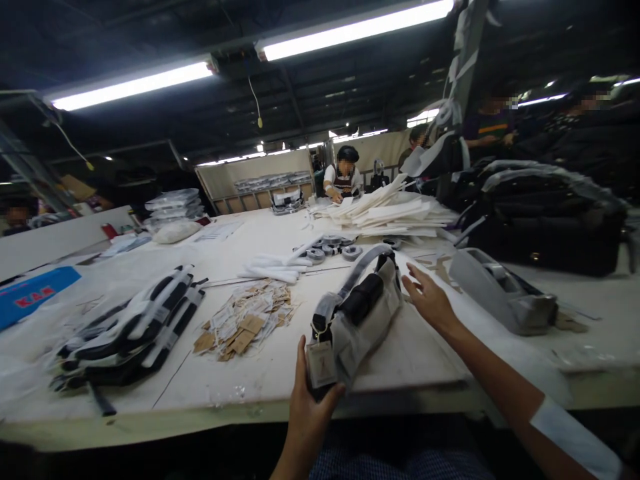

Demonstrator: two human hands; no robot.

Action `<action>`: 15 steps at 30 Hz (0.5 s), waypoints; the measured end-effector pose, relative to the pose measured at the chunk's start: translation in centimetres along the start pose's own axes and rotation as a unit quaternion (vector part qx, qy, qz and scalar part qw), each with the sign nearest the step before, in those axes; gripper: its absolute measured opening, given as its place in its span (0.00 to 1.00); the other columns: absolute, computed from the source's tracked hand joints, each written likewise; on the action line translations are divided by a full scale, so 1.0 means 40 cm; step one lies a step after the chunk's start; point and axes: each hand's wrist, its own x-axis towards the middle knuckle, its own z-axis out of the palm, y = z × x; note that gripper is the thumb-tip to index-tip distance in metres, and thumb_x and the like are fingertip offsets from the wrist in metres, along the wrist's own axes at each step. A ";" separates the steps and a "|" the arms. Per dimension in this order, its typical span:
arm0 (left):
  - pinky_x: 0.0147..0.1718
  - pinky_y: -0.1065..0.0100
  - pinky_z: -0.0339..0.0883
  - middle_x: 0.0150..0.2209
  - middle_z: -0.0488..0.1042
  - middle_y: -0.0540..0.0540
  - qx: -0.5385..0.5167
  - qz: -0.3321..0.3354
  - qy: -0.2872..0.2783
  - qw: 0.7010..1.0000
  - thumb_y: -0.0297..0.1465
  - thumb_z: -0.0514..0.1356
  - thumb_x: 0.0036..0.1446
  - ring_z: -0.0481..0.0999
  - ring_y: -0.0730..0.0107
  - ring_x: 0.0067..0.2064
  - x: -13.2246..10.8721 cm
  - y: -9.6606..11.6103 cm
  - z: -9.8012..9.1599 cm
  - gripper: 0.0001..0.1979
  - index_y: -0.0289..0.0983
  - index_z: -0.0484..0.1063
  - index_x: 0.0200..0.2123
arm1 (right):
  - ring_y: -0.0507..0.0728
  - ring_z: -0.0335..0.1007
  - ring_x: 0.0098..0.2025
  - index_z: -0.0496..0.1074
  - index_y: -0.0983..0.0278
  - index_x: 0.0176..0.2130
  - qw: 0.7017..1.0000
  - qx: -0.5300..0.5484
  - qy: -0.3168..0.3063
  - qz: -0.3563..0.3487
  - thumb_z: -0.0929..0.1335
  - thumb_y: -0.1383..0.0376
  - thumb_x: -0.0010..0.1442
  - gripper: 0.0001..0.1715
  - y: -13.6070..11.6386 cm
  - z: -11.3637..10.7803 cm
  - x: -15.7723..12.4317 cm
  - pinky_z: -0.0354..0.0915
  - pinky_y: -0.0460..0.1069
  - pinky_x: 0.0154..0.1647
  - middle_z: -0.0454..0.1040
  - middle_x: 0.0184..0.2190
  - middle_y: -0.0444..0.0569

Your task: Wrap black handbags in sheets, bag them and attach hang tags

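A handbag (367, 320), black and pale with clear or white wrapping over its body and strap, rests on the white table before me. A paper hang tag (321, 365) dangles on a string from its near end. Thumb and fingers of my left hand (311, 407) are wrapped round that near end, beside the tag. My right hand (429, 298) is at the bag's far right end with fingers apart; whether the fingertips touch it I cannot tell. Left of the bag lies a loose heap of hang tags (247, 320) with strings, brown and white.
Wrapped straps or bags (135, 327) are stacked at left. A grey tape dispenser (500, 290) and a large black bag (545, 220) stand at right. Tape rolls (330, 250), white rolled strips (275, 268) and white sheets (395, 210) lie behind. A co-worker (345, 177) sits opposite.
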 end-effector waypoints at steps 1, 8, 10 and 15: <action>0.62 0.53 0.59 0.65 0.63 0.36 0.019 -0.004 0.002 1.000 0.42 0.68 0.51 0.62 0.47 0.66 0.004 -0.012 0.005 0.45 0.40 0.53 0.68 | 0.69 0.69 0.59 0.69 0.64 0.60 1.000 -0.002 -0.025 0.014 0.63 0.47 0.63 0.34 0.022 0.012 0.006 0.67 0.65 0.58 0.70 0.60 0.59; 0.45 0.57 0.72 0.40 0.81 0.40 0.020 -0.023 0.054 0.998 0.49 0.65 0.51 0.79 0.48 0.46 0.051 -0.051 0.008 0.26 0.35 0.76 0.44 | 0.64 0.73 0.56 0.62 0.60 0.64 0.995 0.003 -0.090 0.047 0.63 0.45 0.63 0.37 0.079 0.073 0.048 0.71 0.59 0.54 0.73 0.57 0.57; 0.43 0.58 0.73 0.37 0.81 0.42 0.018 -0.037 0.065 0.997 0.50 0.66 0.49 0.80 0.50 0.42 0.067 -0.044 -0.001 0.24 0.36 0.77 0.40 | 0.65 0.73 0.56 0.65 0.62 0.62 0.995 0.005 -0.089 0.051 0.64 0.44 0.62 0.37 0.091 0.076 0.060 0.70 0.61 0.54 0.73 0.56 0.60; 0.41 0.59 0.73 0.33 0.80 0.44 0.024 -0.066 0.070 0.995 0.49 0.66 0.49 0.79 0.53 0.39 0.103 -0.020 -0.028 0.21 0.36 0.76 0.34 | 0.65 0.75 0.53 0.71 0.61 0.53 0.992 0.048 -0.097 0.060 0.66 0.43 0.60 0.32 0.107 0.079 0.076 0.72 0.61 0.51 0.77 0.51 0.57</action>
